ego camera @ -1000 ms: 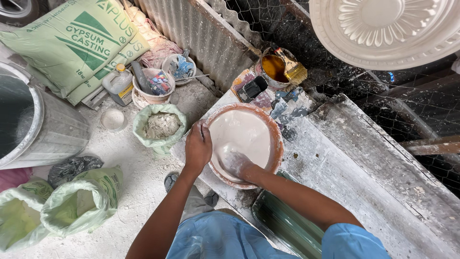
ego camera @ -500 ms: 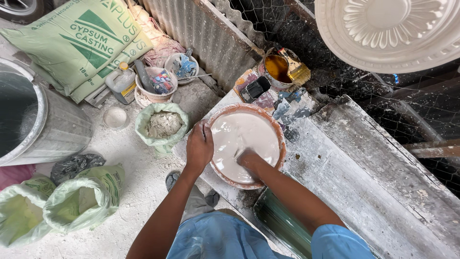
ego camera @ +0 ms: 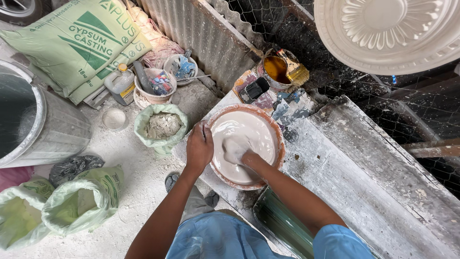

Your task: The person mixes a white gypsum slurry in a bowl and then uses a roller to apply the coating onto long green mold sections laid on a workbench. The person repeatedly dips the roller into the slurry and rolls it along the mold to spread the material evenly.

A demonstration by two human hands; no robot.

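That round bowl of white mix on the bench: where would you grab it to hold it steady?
By the rim, probably from the near-left side. The bowl is wide, shallow and full of wet white mix, so only its brown lip is dry and thin enough to pinch. The left hand already clasps that edge, while the right hand is in the mix.
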